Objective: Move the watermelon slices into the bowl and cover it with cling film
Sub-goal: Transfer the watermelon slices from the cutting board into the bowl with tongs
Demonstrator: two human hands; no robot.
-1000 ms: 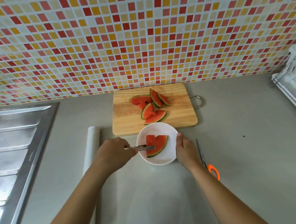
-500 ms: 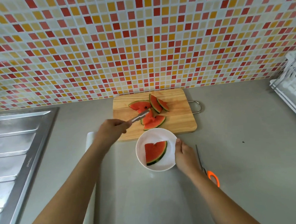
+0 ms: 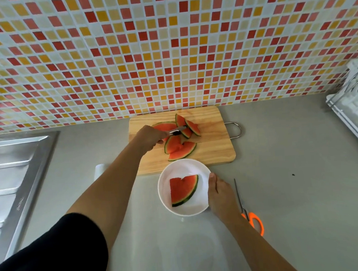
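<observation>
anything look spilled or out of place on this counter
Nothing is spilled or broken. The only odd bit is a small dark speck on the counter, right of the scissors; too small to tell what it is.

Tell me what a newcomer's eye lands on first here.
The red, orange and yellow mosaic tile wall fills the upper half. Below it, bright red watermelon slices lie on the wooden cutting board at the back of the counter, where the left hand reaches in with metal tongs. One more slice lies in the white bowl just in front of the board, and the right hand holds the bowl's right side.
</observation>
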